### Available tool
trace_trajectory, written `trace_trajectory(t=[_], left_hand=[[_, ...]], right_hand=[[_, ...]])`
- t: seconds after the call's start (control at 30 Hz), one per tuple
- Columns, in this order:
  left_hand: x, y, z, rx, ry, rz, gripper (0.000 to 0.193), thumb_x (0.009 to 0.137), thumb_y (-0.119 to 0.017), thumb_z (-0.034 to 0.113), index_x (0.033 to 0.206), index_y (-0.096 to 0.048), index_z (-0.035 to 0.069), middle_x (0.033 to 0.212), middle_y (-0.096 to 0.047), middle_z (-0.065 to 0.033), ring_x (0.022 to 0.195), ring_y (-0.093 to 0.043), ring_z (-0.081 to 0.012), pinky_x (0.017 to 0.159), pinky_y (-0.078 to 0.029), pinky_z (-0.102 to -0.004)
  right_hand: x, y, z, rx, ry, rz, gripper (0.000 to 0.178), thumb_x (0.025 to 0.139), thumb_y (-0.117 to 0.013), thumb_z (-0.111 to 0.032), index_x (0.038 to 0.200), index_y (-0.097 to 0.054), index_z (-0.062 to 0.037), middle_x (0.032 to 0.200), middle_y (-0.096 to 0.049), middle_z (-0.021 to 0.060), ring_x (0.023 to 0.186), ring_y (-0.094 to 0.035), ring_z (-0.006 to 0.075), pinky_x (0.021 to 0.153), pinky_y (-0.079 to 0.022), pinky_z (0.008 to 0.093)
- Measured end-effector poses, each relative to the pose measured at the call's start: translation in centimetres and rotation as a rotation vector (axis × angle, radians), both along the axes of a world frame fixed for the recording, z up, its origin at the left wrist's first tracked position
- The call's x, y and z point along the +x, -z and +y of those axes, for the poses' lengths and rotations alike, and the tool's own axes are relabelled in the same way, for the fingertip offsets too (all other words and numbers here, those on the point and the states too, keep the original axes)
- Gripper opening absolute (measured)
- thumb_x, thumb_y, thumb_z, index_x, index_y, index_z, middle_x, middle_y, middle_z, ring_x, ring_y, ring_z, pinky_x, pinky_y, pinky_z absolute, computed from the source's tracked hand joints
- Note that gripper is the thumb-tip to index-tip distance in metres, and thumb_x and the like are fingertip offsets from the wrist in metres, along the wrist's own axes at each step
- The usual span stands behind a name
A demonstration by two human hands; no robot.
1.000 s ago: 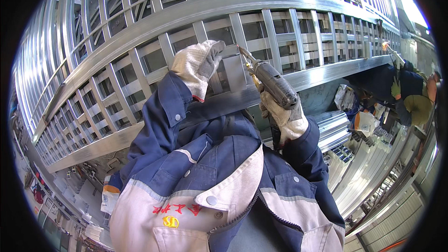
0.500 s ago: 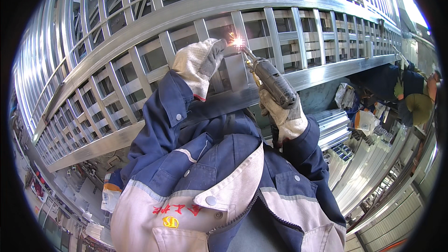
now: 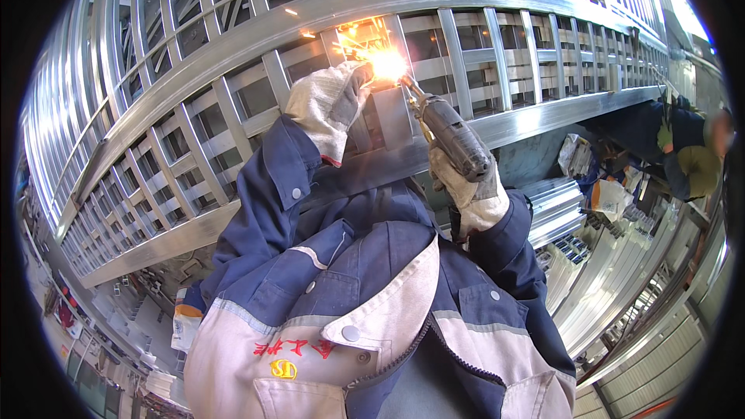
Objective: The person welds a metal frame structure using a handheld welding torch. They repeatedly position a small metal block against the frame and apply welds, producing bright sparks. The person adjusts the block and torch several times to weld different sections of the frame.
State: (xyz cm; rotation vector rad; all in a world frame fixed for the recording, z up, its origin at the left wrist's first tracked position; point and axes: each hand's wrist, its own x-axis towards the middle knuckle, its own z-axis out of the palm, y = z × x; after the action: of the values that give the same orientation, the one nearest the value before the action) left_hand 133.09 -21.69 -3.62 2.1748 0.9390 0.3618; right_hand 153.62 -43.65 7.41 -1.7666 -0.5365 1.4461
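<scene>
A silvery metal grille of rails and crossbars stretches across the upper view. My gloved right hand is closed around a dark welding torch with a brass-coloured fitting, its tip angled up and left at a crossbar. At the tip a white glare hides the contact point, and orange sparks spray up and left. Close beside the glare is my gloved left hand, fingers curled at the grille. Whatever those fingers grip, if anything, is lost behind the glove and the light.
Another person in dark clothing bends over at the far right. Bundled metal profiles and a white-and-orange bag lie right of my right arm. Another white-and-orange bag sits beyond my left elbow.
The arc has grown much brighter and larger, with sparks spreading up and left. Both my hands stay nearly in place. The other person at the right has shifted slightly.
</scene>
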Motion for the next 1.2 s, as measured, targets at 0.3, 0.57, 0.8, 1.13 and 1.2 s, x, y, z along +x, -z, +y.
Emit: trace_trajectory(t=[0.3, 0.57, 0.8, 1.13, 1.2], left_hand=[[0.0, 0.0, 0.3, 0.071, 0.051, 0.029, 0.026, 0.105, -0.080, 0.028, 0.129, -0.079, 0.017, 0.113, -0.083, -0.0168, 0.102, -0.080, -0.0418, 0.086, -0.065, -0.0489], [-0.1, 2.2, 0.0, -0.065, 0.010, -0.113, 0.025, 0.106, -0.079, 0.025, 0.129, -0.079, 0.017, 0.116, -0.082, -0.0158, 0.103, -0.079, -0.0417, 0.088, -0.065, -0.0490], [0.4, 3.1, -0.7, -0.156, -0.064, -0.231, 0.021, 0.109, -0.076, 0.013, 0.130, -0.079, 0.009, 0.110, -0.082, -0.0158, 0.097, -0.079, -0.0344, 0.087, -0.063, -0.0401], [-0.1, 0.3, 0.2, -0.112, 0.034, -0.063, 0.037, 0.104, -0.084, 0.020, 0.139, -0.077, 0.011, 0.127, -0.084, -0.0147, 0.113, -0.080, -0.0378, 0.098, -0.065, -0.0433], [-0.1, -0.3, 0.1, -0.032, 0.033, -0.032, 0.036, 0.104, -0.084, 0.021, 0.139, -0.077, 0.011, 0.127, -0.083, -0.0145, 0.113, -0.080, -0.0382, 0.097, -0.065, -0.0435]], right_hand=[[-0.3, -0.7, 0.3, -0.023, -0.012, 0.003, 0.031, 0.113, -0.080, -0.020, 0.138, -0.070, -0.0049, 0.103, -0.072, 0.0000, 0.087, -0.069, 0.0095, 0.075, -0.059, 0.0292], [-0.6, -1.1, 0.1, 0.009, -0.011, -0.013, 0.034, 0.112, -0.081, -0.019, 0.140, -0.069, -0.0044, 0.105, -0.072, -0.0002, 0.088, -0.068, 0.0093, 0.078, -0.059, 0.0290], [-0.9, -1.3, -0.1, 0.036, 0.025, 0.005, 0.037, 0.111, -0.081, -0.018, 0.142, -0.069, -0.0039, 0.105, -0.072, -0.0004, 0.089, -0.068, 0.0089, 0.079, -0.058, 0.0282], [-0.9, -1.3, -0.7, -0.003, -0.018, -0.027, 0.031, 0.112, -0.080, -0.017, 0.138, -0.071, -0.0028, 0.102, -0.072, 0.0001, 0.087, -0.068, 0.0089, 0.076, -0.058, 0.0281], [-0.9, -1.3, -0.8, 0.005, -0.033, -0.010, 0.031, 0.112, -0.080, -0.016, 0.138, -0.070, -0.0026, 0.102, -0.072, 0.0003, 0.086, -0.068, 0.0089, 0.075, -0.058, 0.0281]])
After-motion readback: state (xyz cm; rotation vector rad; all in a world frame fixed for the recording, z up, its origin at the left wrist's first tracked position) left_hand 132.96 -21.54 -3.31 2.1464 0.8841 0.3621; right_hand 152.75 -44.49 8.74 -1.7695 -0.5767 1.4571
